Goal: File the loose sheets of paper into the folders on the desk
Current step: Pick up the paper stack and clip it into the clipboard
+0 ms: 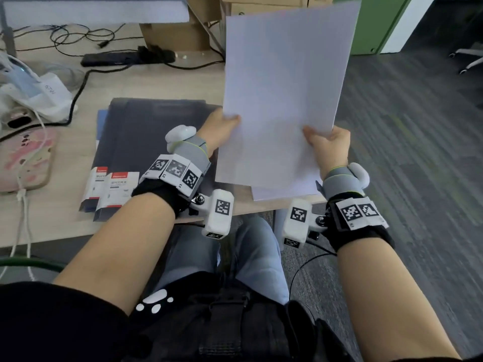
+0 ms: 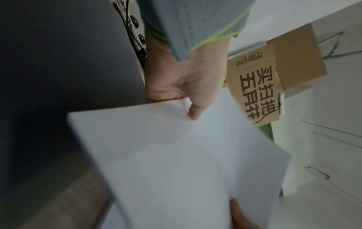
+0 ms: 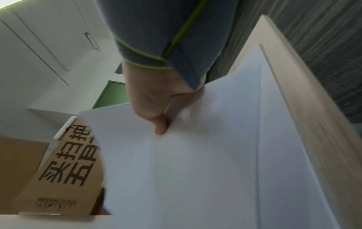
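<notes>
A white sheet of paper [image 1: 285, 87] is held up, tilted, over the desk's right corner. My left hand [image 1: 222, 126] pinches its lower left edge, thumb on top. My right hand [image 1: 329, 142] pinches its lower right edge. The left wrist view shows the left hand [image 2: 184, 86] with its thumb pressed on the paper [image 2: 176, 155]; the right wrist view shows the right hand [image 3: 154, 105] with its thumb on the paper [image 3: 186, 170]. More loose sheets [image 1: 277, 189] lie on the desk under it. A dark folder [image 1: 146, 131] lies flat to the left, on top of a blue folder [image 1: 102, 121].
A power strip [image 1: 125, 58] with cables lies at the back of the desk [image 1: 65, 226], cardboard boxes [image 1: 177, 35] behind it. A white bag [image 1: 34, 95] and a pink phone case [image 1: 23, 158] sit at the left. Right of the desk is grey carpet with a chair base [image 1: 470, 58].
</notes>
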